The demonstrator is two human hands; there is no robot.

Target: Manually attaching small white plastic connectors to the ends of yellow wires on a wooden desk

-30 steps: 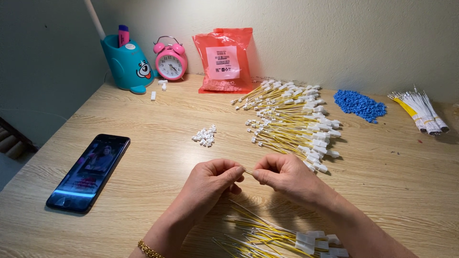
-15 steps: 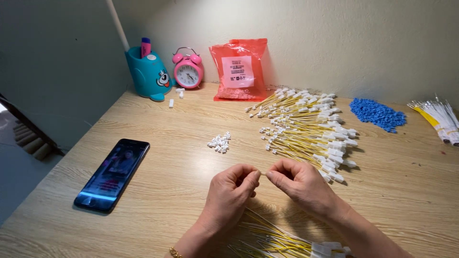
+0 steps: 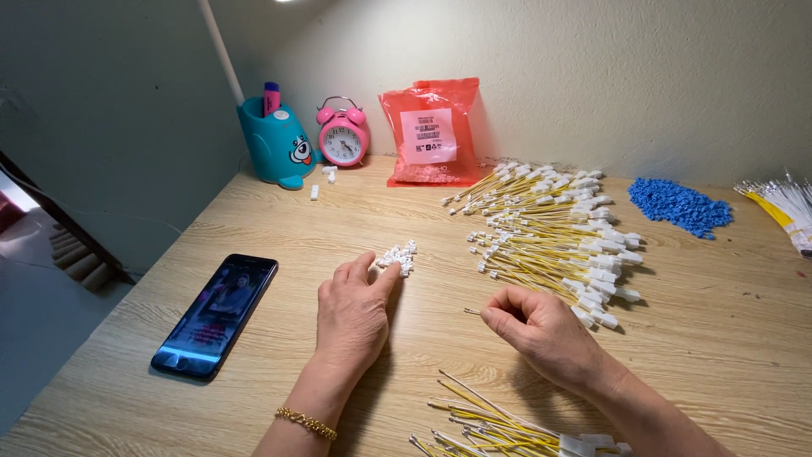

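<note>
On the wooden desk [image 3: 254, 228], right hand [image 3: 541, 330] pinches a wire [image 3: 472, 311] pointing left.

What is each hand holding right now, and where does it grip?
The right hand pinches a thin yellow wire near its bare tip. The left hand holds nothing, reaching the small white connectors.

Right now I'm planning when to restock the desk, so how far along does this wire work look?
Done, it seems: a large pile of yellow wires with white connectors lies ahead. In hand: the right hand pinches one wire end, while the left hand reaches the small heap of white connectors. Left: a bundle of yellow wires near the table's front edge, its free ends bare.
</note>
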